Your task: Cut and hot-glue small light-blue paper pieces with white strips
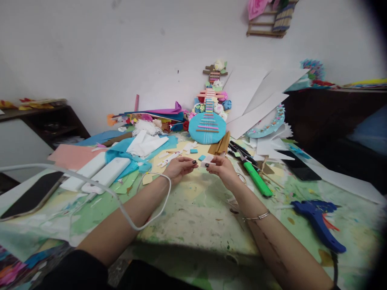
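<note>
Nearest, at eight o'clock from the hands, a white cable [139, 228] loops across the left forearm [109, 235]; it could snag and jerk the work if that arm pulled back. At four o'clock lies a blue glue gun [317, 219], easily knocked by a stray elbow. Between them, the right hand [225, 171] pinches a small white piece [207, 161], which too hard a squeeze might bend; the left hand [179, 168] has its fingertips together, on what I cannot tell. A blue toy guitar [207, 128] stands at twelve o'clock.

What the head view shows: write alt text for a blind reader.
A person's right hand holds a small white piece close to the left hand, above a cluttered table. Behind stands a blue guitar-shaped craft; a blue glue gun lies at right.
</note>
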The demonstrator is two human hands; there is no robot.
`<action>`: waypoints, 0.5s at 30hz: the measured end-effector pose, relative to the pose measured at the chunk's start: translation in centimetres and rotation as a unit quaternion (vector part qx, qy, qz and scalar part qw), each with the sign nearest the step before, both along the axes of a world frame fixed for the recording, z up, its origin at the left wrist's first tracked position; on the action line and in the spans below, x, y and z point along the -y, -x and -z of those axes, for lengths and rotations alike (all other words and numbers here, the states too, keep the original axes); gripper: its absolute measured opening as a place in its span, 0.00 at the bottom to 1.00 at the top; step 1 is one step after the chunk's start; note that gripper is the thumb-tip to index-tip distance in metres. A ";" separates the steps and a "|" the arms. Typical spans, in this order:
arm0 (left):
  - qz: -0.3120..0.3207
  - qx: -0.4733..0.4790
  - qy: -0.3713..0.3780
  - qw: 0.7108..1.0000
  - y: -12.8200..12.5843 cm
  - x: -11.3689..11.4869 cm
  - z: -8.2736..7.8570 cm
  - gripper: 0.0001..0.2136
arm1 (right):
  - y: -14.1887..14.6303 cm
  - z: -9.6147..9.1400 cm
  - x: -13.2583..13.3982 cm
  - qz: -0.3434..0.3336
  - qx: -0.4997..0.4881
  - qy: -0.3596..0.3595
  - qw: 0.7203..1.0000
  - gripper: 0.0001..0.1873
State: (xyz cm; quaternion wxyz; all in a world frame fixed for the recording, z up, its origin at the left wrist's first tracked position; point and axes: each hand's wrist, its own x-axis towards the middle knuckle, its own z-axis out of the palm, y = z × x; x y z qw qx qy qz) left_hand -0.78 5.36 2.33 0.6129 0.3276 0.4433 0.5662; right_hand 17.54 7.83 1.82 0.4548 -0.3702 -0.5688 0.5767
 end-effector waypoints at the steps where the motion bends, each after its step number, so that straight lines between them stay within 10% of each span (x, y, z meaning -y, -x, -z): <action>1: -0.001 -0.002 0.002 1.000 0.0 0.0 0.0 0.09 | 0.0 0.0 0.0 0.000 0.001 0.000 1.000 0.15; 15: -0.012 -0.033 -0.017 0.999 0.1 -0.2 0.4 0.17 | 0.0 -0.1 0.0 -0.009 0.006 0.001 1.000 0.14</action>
